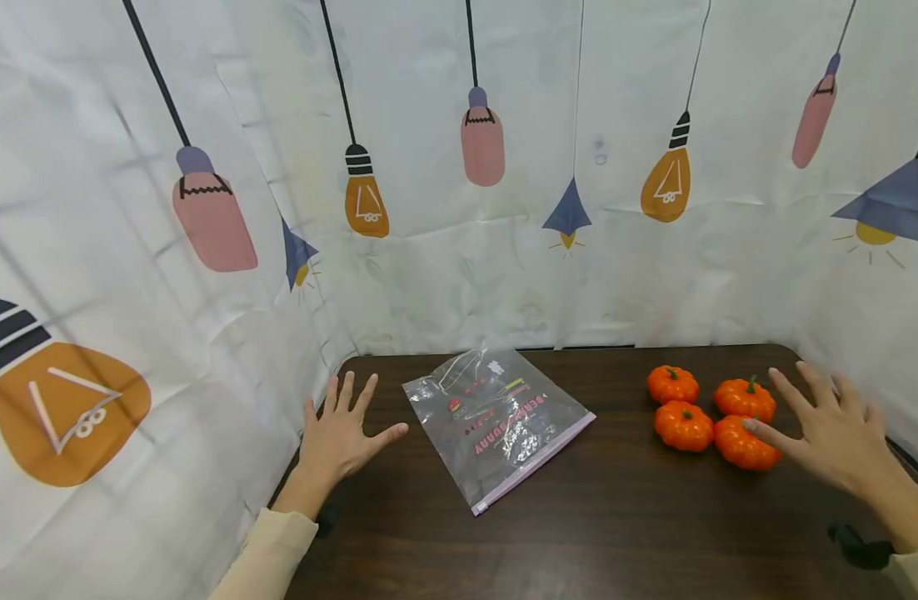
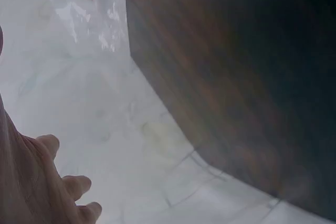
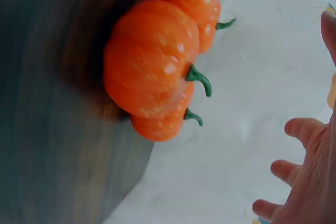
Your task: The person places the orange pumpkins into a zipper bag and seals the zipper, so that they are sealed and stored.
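Observation:
A clear plastic bag (image 1: 504, 421) with pink print and a pale slider strip lies flat on the table. To its left, my left hand (image 1: 337, 442) is held with fingers spread, touching nothing. Several small orange pumpkins with green stems, one of them the front right pumpkin (image 1: 745, 443), sit grouped on the right. Beside them my right hand (image 1: 841, 437) is spread, its thumb overlapping that pumpkin in the head view; it holds nothing. The right wrist view shows a large pumpkin (image 3: 152, 59) away from the fingers. In the left wrist view the bag (image 2: 94, 9) appears at the top.
The dark wooden table (image 1: 564, 533) has its back edge against a white curtain (image 1: 444, 283) printed with hanging lamps. More curtain runs along the left and right sides, close to both hands.

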